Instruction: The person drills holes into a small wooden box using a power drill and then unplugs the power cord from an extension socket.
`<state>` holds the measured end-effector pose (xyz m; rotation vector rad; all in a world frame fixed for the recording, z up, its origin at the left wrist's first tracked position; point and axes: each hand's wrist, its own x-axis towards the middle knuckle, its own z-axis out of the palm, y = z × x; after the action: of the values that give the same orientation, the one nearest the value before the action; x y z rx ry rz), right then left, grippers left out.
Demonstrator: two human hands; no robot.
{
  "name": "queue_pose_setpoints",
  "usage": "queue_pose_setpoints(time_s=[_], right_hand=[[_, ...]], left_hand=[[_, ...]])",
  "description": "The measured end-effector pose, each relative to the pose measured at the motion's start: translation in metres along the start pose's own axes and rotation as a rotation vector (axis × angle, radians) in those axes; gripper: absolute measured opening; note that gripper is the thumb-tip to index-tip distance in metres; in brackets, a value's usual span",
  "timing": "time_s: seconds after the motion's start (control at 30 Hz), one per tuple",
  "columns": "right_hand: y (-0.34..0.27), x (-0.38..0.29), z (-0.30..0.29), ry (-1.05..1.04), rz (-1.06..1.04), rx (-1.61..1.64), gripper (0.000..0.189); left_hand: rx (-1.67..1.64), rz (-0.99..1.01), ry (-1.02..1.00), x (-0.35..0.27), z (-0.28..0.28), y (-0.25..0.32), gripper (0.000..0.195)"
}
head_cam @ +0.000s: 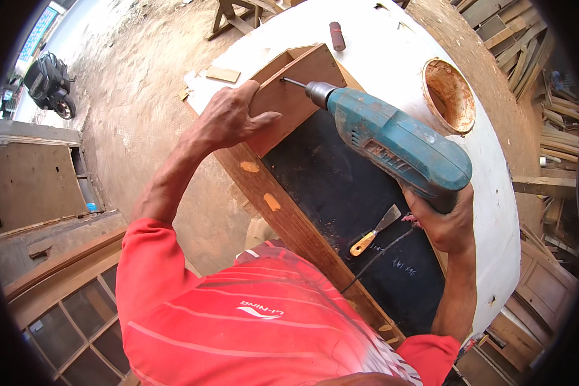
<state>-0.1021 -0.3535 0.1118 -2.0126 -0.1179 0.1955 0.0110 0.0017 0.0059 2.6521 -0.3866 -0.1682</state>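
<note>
My right hand grips the handle of a worn teal electric drill. From its metal chuck a thin bit reaches the upper part of a wooden board, where its tip meets a dark spot. That board forms one side of a small compartment at the far end of a wooden frame with a black panel. My left hand holds the board's left edge, fingers over the top and thumb against its face. The drill's black cord runs across the panel.
A putty knife with a yellow handle lies on the panel. The white work surface carries a stained round container, rolled sandpaper and a wood offcut. Stacked timber is at right; a motorcycle stands far left.
</note>
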Motion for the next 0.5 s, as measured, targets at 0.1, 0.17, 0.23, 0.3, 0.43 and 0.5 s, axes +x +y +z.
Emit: queue_pose_setpoints(time_s=[0.1, 0.17, 0.23, 0.3, 0.43, 0.5], right_hand=[[-0.002, -0.007, 0.0, -0.03, -0.095, -0.13, 0.036], [-0.005, -0.008, 0.006, -0.044, -0.201, -0.232, 0.041], [-0.013, -0.011, 0.022, -0.026, -0.278, -0.315, 0.044], [-0.012, -0.009, 0.02, -0.015, -0.246, -0.244, 0.039], [-0.011, -0.007, 0.005, -0.043, 0.058, 0.011, 0.026], [0.003, -0.014, 0.009, -0.016, 0.015, 0.069, 0.023]], left_hand=[[-0.058, -0.057, -0.067, 0.001, -0.006, 0.01, 0.053], [-0.104, -0.016, 0.005, -0.001, -0.001, 0.004, 0.053], [-0.102, 0.009, 0.023, 0.0, -0.001, 0.001, 0.053], [-0.054, 0.0, 0.001, 0.0, -0.003, 0.0, 0.054], [-0.067, -0.019, 0.004, 0.0, -0.001, 0.0, 0.053], [-0.106, -0.004, 0.021, 0.0, 0.002, 0.0, 0.053]])
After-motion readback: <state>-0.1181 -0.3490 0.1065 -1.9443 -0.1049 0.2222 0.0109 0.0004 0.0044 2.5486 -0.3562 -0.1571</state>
